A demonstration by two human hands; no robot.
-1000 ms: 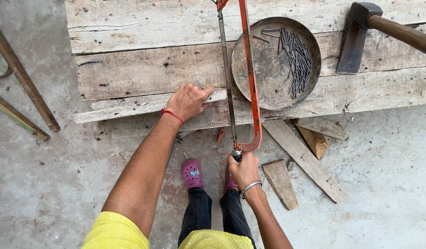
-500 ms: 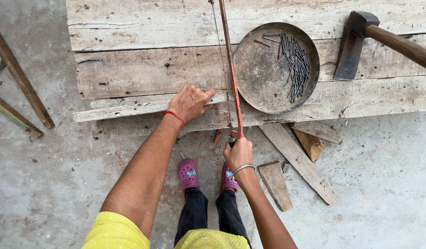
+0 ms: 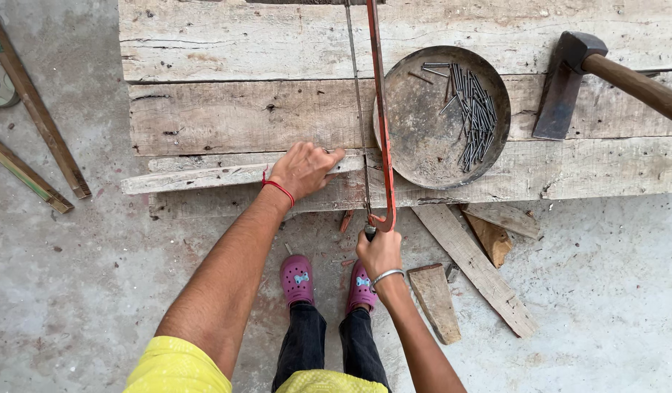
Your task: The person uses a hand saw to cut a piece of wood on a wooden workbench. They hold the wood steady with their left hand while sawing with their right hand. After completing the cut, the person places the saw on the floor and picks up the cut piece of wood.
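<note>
Your right hand [image 3: 378,251] has pulled the red-framed hacksaw [image 3: 379,131] back, fingers wrapped on its handle, blade running up-frame beside your left hand [image 3: 303,169], pressed flat on the thin wooden strip [image 3: 205,176].

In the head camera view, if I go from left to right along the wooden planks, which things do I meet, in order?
Thin wood strip → left hand pressing on it → red-framed hacksaw, held by the right hand → round metal pan with nails → axe.

We wear a yellow top, black trousers and purple clogs [image 3: 297,279]. Our left hand [image 3: 304,169] has a red wrist thread. Our right hand [image 3: 379,252] has a silver bangle.
</note>
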